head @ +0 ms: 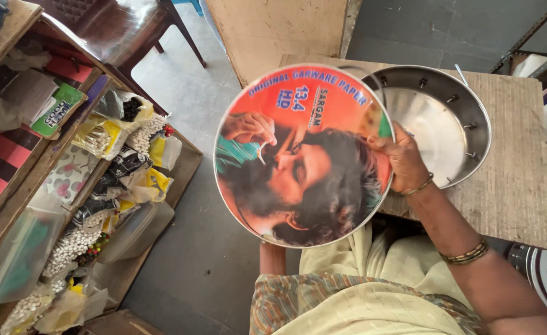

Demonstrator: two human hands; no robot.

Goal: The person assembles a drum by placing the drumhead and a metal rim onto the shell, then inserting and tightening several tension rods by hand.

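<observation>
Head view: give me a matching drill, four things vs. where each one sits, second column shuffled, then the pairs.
Things:
1. round printed disc
2. steel pan with pegs on its inner wall
3. clear bags of small white pieces
4. gold bangles

Places:
A. on the wooden shelf at left
B. on the person's right forearm
C. on the wooden tabletop, behind the disc
D. held up between the right hand at its right edge and the left hand, hidden under its lower edge

Pairs: 1-D, 2-C, 3-A, 4-B
</observation>
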